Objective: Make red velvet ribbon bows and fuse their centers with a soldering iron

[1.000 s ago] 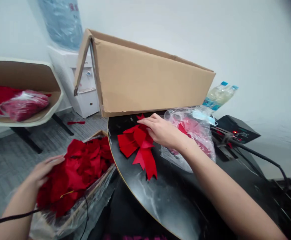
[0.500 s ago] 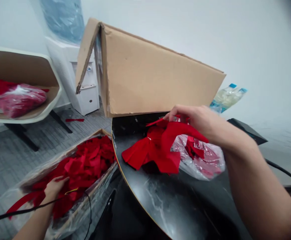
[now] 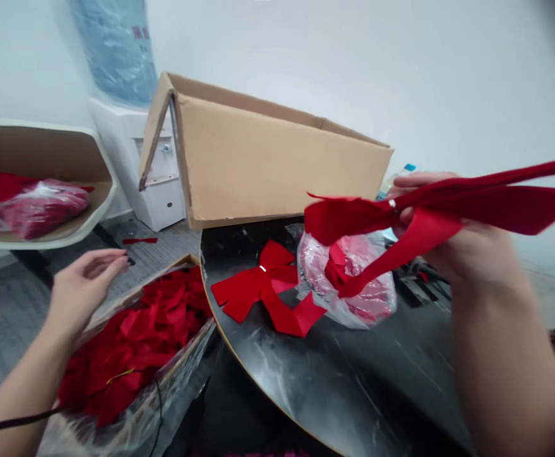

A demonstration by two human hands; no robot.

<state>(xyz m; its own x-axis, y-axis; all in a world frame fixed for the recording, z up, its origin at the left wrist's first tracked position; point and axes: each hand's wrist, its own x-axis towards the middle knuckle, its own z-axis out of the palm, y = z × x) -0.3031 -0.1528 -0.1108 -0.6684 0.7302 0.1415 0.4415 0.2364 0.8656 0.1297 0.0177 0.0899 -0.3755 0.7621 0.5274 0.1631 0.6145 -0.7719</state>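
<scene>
Our right hand (image 3: 472,251) pinches a red felt bow (image 3: 430,206) aloft, freshly lifted from the table (image 3: 354,387), while our left hand (image 3: 84,289) hovers spread above the heaped bows (image 3: 134,346).

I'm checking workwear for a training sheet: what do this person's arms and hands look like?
The left hand and right hand are bare, with no gloves, and the forearms show no sleeves. A thin black cable crosses in front of the left forearm.

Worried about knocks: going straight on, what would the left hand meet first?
Probably the large cardboard box, ahead of the left hand, though depth is unclear from this view.
</scene>
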